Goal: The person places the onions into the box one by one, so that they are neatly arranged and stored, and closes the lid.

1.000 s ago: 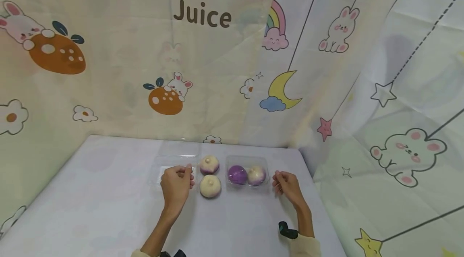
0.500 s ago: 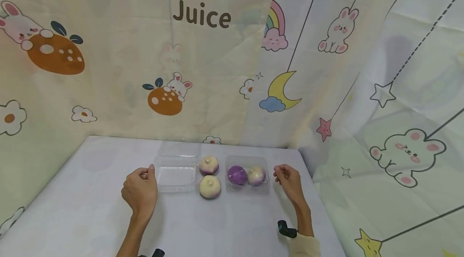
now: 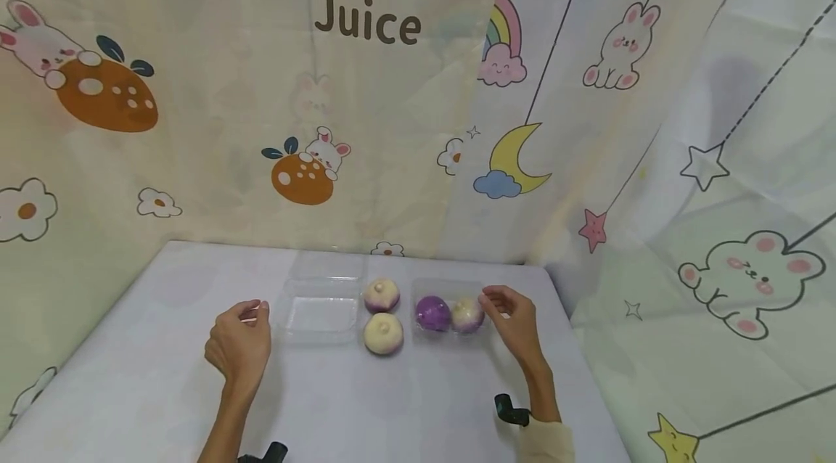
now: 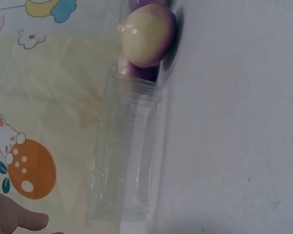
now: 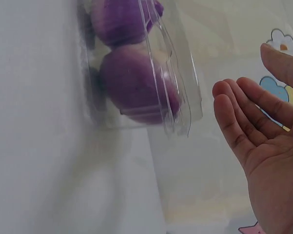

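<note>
Clear tub (image 3: pixel 451 282) of two bulbs (image 3: pixel 433 313) seen just left of right hand (image 3: pixel 516 314), long axis side to side; gap shown at wrist. Right thumb spread from loosely bent fingers, nothing held. Left hand (image 3: pixel 239 339) farther, loosely curled, nothing held.

Near the right hand (image 3: pixel 514 318), a clear box (image 3: pixel 447 287) holds a purple bulb (image 3: pixel 433 313) and a pale bulb (image 3: pixel 467 315). Two cream-topped bulbs (image 3: pixel 383 334) sit between the hands, an open clear container (image 3: pixel 321 318) beside the left hand (image 3: pixel 240 342).
</note>
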{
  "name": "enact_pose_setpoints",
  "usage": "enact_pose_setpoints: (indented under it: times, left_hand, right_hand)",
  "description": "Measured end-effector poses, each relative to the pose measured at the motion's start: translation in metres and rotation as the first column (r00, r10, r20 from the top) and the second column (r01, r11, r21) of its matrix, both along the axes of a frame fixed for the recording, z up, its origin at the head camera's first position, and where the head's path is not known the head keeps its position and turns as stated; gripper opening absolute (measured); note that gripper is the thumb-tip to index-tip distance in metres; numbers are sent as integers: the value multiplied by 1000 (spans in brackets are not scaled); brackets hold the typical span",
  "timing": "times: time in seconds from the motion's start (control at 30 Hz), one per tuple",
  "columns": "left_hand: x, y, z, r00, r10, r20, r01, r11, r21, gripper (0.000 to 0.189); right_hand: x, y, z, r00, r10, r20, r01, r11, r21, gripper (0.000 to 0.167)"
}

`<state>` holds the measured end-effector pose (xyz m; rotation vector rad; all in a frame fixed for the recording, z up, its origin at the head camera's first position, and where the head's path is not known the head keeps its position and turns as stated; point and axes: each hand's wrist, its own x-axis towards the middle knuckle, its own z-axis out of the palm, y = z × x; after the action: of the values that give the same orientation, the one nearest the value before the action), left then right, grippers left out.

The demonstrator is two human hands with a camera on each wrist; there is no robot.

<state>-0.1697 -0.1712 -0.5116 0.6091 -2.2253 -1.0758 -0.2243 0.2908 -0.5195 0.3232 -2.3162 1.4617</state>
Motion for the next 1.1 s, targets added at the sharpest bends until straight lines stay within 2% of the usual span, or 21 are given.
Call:
enact_pose_setpoints:
  times: [0.2,0.43,0.93,1.1]
  left_hand:
    - [-2,-6,-7,996,-43,82,42,999,9,28]
    - [-2,-7,-11,984,-102,147,99,995,27,29]
    - [-1,-10,-27,979,-87,182,69,993,101,29]
    - [-2,-11,-28,980,-88,178,74,993,88,28]
  right_hand:
    - [-1,-12,6,999,36,-9,-36,999,-1,23]
    - [3,-27,9,997,67,26,-68,997,36,31]
    - [1,-56,10,992,122,19,-122,992,9,33]
    - [1,-62,9,991,132,15,-132,991,2,33]
